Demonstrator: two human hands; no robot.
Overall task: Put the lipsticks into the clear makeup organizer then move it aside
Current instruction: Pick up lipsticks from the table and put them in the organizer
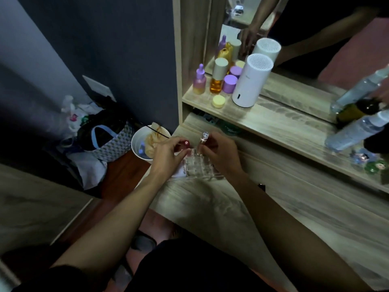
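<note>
- Two lipsticks in view: one red-capped lipstick (186, 143) and one clear-capped lipstick (203, 138); one clear makeup organizer (199, 165), gridded into small compartments.
- Organizer resting on the lower wooden desk surface (210, 203), near its left edge, directly beneath and between both hands.
- Left hand (168, 153) curled closed around the red-capped lipstick, cap end showing past the fingers, held above the organizer's left rear corner.
- Right hand (221, 152) pinched shut on the clear-capped lipstick, held upright with its lower end at the organizer's rear cells; seated or not, cannot tell.
- Small white marking on the red cap, too blurred to read.
- On the upper shelf (273, 121): one white cylindrical device (251, 81), one purple dropper bottle (200, 80), one amber bottle (217, 75), one purple jar (229, 83), one yellow jar (218, 101); logo on the white device illegible.
- At right: two clear plastic bottles (355, 131), lying tilted.
- On the floor at left: one white bin (136, 144).
</note>
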